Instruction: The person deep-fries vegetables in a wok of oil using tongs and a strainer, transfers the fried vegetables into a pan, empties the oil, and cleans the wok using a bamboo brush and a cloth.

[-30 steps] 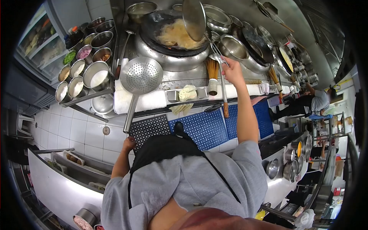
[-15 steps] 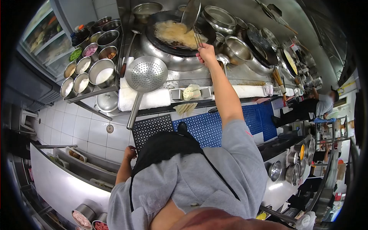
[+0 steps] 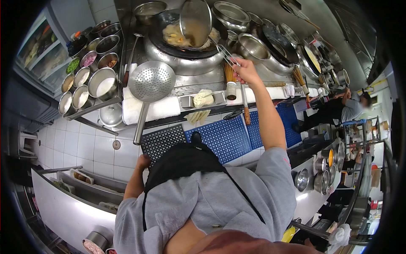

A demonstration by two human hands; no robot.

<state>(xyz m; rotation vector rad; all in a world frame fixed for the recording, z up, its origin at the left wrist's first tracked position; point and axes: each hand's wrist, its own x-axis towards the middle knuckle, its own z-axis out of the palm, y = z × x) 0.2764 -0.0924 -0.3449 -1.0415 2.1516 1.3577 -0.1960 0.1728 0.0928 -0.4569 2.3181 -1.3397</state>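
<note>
My right hand (image 3: pixel 246 72) is closed around the wire handle of a mesh strainer (image 3: pixel 196 25). The strainer's round head is tilted over a black wok (image 3: pixel 154 37), where pale golden food (image 3: pixel 174 36) sits in bubbling oil. Part of the food is hidden behind the mesh. Below that hand are a bamboo brush (image 3: pixel 230 76) and a wooden-handled utensil (image 3: pixel 246 112). Low beside my black apron hangs my left hand (image 3: pixel 144 161), away from the cookware; its fingers are blurred. A large perforated ladle (image 3: pixel 152 81) rests on a white towel (image 3: pixel 167 109), its handle jutting over the counter edge.
Metal containers of ingredients (image 3: pixel 101 82) crowd the rack at left. Steel bowls (image 3: pixel 253 45) and a second wok (image 3: pixel 270 44) stand right of the burner. Behind me is a steel counter (image 3: pixel 72 203). Another person (image 3: pixel 344 108) works at far right.
My right hand has moved right and back toward me, drawing the strainer's handle with it. The mesh head now faces me more broadly over the wok. My left hand stays low.
</note>
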